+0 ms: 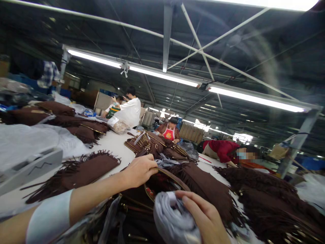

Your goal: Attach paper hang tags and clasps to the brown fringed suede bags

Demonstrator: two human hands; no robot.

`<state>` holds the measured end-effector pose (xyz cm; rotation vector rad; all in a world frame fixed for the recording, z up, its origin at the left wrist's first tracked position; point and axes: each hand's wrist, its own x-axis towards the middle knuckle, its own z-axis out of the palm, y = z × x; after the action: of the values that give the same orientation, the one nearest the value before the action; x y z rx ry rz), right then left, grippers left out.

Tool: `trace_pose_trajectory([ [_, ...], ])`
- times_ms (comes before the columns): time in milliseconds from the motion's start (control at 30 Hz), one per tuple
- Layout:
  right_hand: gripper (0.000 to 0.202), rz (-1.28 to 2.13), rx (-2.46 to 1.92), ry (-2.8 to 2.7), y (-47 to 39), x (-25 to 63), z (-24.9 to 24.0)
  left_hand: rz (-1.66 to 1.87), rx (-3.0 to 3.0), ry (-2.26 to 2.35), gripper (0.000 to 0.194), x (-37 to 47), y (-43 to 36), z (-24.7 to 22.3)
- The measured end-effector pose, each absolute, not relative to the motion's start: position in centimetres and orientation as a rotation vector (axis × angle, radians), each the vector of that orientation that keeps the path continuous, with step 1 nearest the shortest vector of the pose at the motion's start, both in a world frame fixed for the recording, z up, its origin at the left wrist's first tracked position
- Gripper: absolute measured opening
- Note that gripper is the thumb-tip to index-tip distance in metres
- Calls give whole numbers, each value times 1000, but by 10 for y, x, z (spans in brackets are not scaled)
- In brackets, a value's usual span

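My left hand (141, 172) pinches the rim of a dark brown bag (169, 174) along its gold zipper, and the bag's mouth gapes. Some red shows inside. In my right hand (203, 213) is a rolled bundle of grey, plastic-looking strap (169, 213) with a white band round its top. The bundle is just in front of the bag's opening, and I cannot tell whether it touches the rim. Below my hands lie more brown bag parts with gold hardware and grey wrapped strips, partly hidden by my left forearm.
Fringed brown bags lie left (86, 171) and right (203, 183) on the white table (127, 135). A heap of bags with gold zippers (152, 142) sits farther back. A grey holder (33, 169) and white plastic sheeting (50, 135) are at left. Several people work around the table.
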<state>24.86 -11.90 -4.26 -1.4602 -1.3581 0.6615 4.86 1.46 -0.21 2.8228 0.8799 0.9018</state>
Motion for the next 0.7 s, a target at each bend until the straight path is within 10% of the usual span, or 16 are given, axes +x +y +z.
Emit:
trace_pose_trajectory([
  [233,63,298,-1514,-1410,-35,208,-75,871,2541,666,23,46,13,-3],
  [700,30,-474,-2089,-2017,-50,201,-66,710,2160,668,33,14,24,-7],
])
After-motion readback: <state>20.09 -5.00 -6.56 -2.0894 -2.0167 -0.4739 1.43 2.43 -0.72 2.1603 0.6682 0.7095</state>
